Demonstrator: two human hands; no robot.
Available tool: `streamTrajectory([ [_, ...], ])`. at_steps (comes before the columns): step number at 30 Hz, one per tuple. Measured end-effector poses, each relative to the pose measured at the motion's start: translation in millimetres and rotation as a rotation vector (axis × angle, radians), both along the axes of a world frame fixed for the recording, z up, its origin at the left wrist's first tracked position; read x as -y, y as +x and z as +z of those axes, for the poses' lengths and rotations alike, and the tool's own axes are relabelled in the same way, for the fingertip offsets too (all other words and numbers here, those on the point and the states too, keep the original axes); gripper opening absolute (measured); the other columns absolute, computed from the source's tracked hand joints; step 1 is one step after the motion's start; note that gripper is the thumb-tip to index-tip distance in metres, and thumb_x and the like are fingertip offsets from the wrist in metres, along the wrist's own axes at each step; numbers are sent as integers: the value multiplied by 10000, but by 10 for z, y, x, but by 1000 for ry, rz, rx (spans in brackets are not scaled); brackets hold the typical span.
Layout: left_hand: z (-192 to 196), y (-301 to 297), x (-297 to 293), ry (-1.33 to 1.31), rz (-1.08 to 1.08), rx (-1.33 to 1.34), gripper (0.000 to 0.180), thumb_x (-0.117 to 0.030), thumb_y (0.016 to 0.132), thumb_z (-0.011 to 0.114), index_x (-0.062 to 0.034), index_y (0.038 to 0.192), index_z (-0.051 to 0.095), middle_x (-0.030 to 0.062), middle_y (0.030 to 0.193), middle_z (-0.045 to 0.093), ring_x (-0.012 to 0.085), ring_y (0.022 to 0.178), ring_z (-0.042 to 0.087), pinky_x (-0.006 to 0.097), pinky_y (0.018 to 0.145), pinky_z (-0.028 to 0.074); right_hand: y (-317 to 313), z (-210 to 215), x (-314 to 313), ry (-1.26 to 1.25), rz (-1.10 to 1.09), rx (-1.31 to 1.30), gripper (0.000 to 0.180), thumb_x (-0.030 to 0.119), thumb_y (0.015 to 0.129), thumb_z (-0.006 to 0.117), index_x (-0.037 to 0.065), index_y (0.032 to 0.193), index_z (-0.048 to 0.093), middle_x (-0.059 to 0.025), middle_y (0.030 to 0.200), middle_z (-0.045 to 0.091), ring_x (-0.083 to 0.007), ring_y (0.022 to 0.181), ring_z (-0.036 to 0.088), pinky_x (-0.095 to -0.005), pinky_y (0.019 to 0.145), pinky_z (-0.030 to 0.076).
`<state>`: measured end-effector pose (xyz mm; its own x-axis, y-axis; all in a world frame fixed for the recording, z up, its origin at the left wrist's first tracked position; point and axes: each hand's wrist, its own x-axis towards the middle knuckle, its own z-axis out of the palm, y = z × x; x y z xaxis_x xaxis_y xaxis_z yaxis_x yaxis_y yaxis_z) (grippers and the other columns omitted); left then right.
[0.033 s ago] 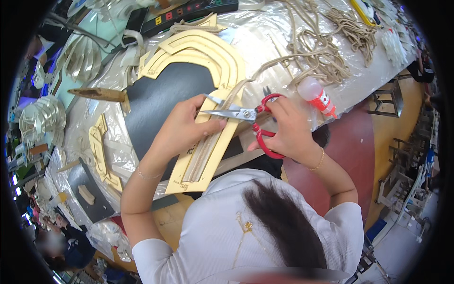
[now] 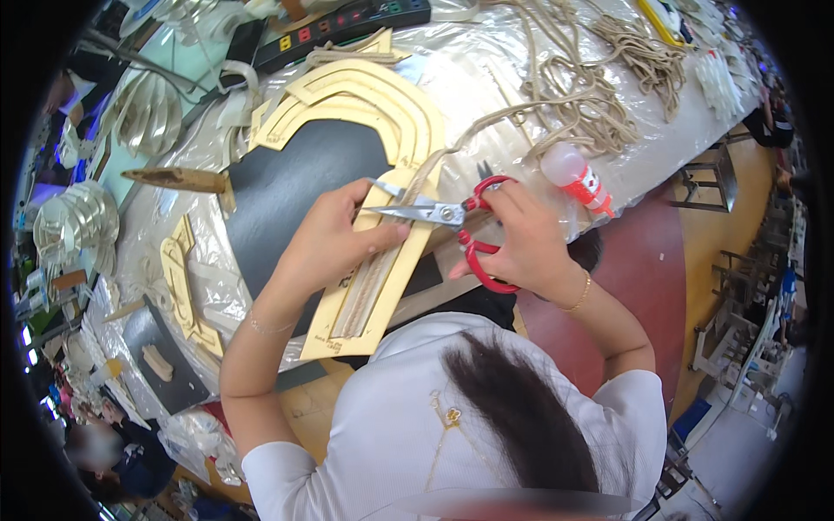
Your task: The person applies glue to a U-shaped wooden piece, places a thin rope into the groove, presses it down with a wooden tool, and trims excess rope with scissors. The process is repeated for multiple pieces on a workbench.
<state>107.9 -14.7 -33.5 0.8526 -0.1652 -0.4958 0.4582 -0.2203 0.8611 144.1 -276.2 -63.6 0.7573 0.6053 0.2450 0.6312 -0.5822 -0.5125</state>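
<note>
My right hand [image 2: 527,239] grips red-handled scissors [image 2: 447,214], fingers and thumb in the loops. Their blades are spread around a beige cord [image 2: 423,180] where it crosses a long pale-yellow template [image 2: 392,300]. My left hand [image 2: 340,230] pinches the template and cord, thumb on top and near the blades. Part of the cord lies along the template's slot, and the rest runs away to a tangled heap [image 2: 573,104]. Under the template is a dark board [image 2: 300,187]. Beyond my right hand shows a small dark-tipped metal tool [image 2: 485,170], mostly hidden.
A clear bottle with a red label [image 2: 578,178] lies right of the scissors. Curved yellow templates [image 2: 382,91] rest on the far side of the board. At left are a pointed wooden stick [image 2: 178,180] and a smaller template [image 2: 181,282]. A power strip [image 2: 343,33] sits at the back.
</note>
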Motion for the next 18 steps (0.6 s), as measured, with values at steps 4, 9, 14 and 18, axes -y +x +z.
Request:
streamTrajectory([
  [4, -29, -19, 26, -28, 45, -66, 315, -132, 843, 783, 18, 1080, 640, 49, 922, 695, 64, 788, 623, 251, 711, 519, 25, -60, 14, 31, 28, -17, 641, 589, 611, 880, 52, 869, 644, -76, 771, 653, -256, 683, 672, -351, 599, 529],
  [9, -82, -60, 16, -105, 65, -87, 331, -113, 845, 789, 13, 1106, 629, 51, 941, 698, 64, 786, 632, 240, 708, 522, -12, -177, 69, -11, 56, -69, 620, 607, 644, 856, 52, 818, 642, -69, 691, 651, -250, 608, 673, -341, 564, 529],
  [14, -159, -80, -51, -156, 76, -114, 346, -168, 879, 785, 6, 1133, 627, 46, 962, 706, 65, 789, 649, 235, 720, 534, -7, -276, 185, 51, -33, -18, 587, 536, 616, 901, 45, 822, 653, -61, 630, 579, -218, 534, 601, -316, 508, 470],
  [18, -261, -107, -140, -173, 149, -93, 328, -213, 920, 750, 5, 1136, 635, 39, 972, 710, 60, 794, 655, 224, 723, 534, 23, -337, 547, 7, -375, -85, 604, 545, 636, 880, 42, 899, 674, -89, 697, 635, -257, 591, 636, -337, 554, 493],
])
